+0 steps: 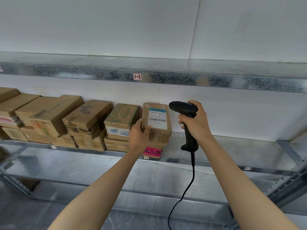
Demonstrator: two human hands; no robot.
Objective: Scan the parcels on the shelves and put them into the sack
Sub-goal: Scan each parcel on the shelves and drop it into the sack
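The parcel (157,128) stands tilted on the middle shelf (232,146), at the right end of the row of cartons (49,117). Its white label (157,118) with barcode faces the camera. It rests on top of a box with a pink label (152,152), which sits at the near edge of the shelf.

The left hand (138,136) grips the lower left edge of the parcel. Its fingers (147,129) are curled onto the front face just left of the label.

The right hand (195,124) holds the black scanner (183,108) just right of the parcel. Its fingers (181,122) are wrapped closed around the handle. The scanner head points left toward the label and does not touch the parcel. The black cable (187,188) hangs from the bottom of the handle to the near edge of the view.

The upper shelf (99,74) runs across above and carries a small handwritten tag (137,76).
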